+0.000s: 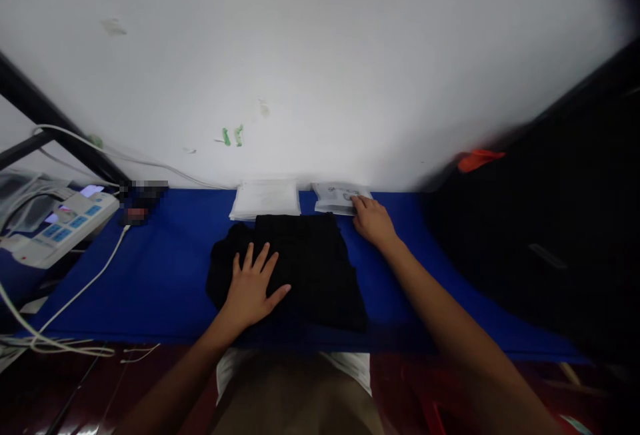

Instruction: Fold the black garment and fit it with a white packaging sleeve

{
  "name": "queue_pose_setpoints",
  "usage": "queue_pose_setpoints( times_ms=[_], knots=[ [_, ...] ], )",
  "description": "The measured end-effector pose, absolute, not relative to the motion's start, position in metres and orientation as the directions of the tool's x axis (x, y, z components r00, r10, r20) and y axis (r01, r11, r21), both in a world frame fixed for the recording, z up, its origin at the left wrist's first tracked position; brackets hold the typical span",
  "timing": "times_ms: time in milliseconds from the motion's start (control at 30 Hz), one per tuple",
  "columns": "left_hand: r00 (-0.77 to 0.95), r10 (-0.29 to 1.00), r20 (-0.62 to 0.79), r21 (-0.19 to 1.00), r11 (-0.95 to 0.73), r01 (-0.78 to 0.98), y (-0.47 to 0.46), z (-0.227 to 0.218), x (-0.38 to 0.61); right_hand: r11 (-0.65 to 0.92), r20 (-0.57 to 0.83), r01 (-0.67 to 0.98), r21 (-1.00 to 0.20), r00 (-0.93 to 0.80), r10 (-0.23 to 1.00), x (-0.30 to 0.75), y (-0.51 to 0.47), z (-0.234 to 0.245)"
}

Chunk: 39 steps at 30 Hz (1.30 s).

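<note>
By table (165,268) front edge, black cloth (313,272) looks folded, left hand (253,288) splayed atop; at back edge, right hand (373,220) touches unlifted packet (334,198), grip unclear.

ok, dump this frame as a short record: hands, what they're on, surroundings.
left hand: fingers spread, on black cloth
right hand: at right end of plastic bag; grip unclear
behind cloth: white stack, left of bag
surface: blue table
far left: power strip
far right: large dark item, unidentifiable
</note>
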<state>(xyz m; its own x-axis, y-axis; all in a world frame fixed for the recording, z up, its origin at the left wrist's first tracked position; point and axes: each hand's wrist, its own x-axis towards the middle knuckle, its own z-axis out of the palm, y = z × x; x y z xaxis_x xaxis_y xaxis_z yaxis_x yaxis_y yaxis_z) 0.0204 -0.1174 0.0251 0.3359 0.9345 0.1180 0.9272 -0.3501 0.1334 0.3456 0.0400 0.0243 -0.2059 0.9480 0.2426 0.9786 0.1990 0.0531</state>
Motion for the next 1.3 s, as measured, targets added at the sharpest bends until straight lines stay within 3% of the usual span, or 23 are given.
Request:
queue_pose_setpoints(
  times_ms=[200, 300, 467, 600, 733, 867, 1000, 1167, 1300],
  knots=[
    [0.330, 0.938, 0.104, 0.136, -0.342, 0.930, -0.118, 0.026, 0.021, 0.138, 0.320, 0.989, 0.051, -0.147, 0.936, 0.341, 0.046, 0.034],
    [0.335, 0.936, 0.111, 0.142, -0.348, 0.927, -0.118, 0.025, 0.021, 0.123, 0.411, 0.992, -0.006, -0.109, 0.905, 0.334, 0.041, 0.043],
    [0.347, 0.923, 0.166, 0.162, -0.372, 0.914, -0.117, 0.022, 0.019, 0.343, 0.534, 0.935, -0.089, -0.246, 0.809, 0.300, 0.014, 0.066],
    [0.329, 0.859, 0.393, 0.222, -0.436, 0.872, -0.120, 0.030, 0.021, 0.566, 0.513, 0.824, -0.031, -0.473, 0.716, 0.262, -0.020, 0.073],
    [0.306, 0.649, 0.696, 0.203, -0.587, 0.784, -0.120, 0.048, 0.028, 0.755, 0.482, 0.656, 0.001, -0.662, 0.574, 0.239, -0.045, 0.067],
    [0.384, 0.562, 0.732, 0.144, -0.679, 0.719, -0.107, 0.059, 0.033, 0.858, 0.429, 0.513, -0.015, -0.772, 0.469, 0.237, -0.059, 0.064],
    [0.492, 0.540, 0.683, 0.122, -0.749, 0.652, -0.092, 0.059, 0.034, 0.888, 0.484, 0.450, -0.096, -0.759, 0.436, 0.250, -0.068, 0.066],
    [0.471, 0.534, 0.702, 0.147, -0.756, 0.638, -0.086, 0.061, 0.034, 0.862, 0.602, 0.470, -0.190, -0.637, 0.480, 0.270, -0.074, 0.062],
    [0.463, 0.530, 0.711, 0.163, -0.764, 0.624, -0.088, 0.064, 0.036, 0.867, 0.686, 0.460, -0.194, -0.568, 0.455, 0.271, -0.076, 0.058]
  ],
)
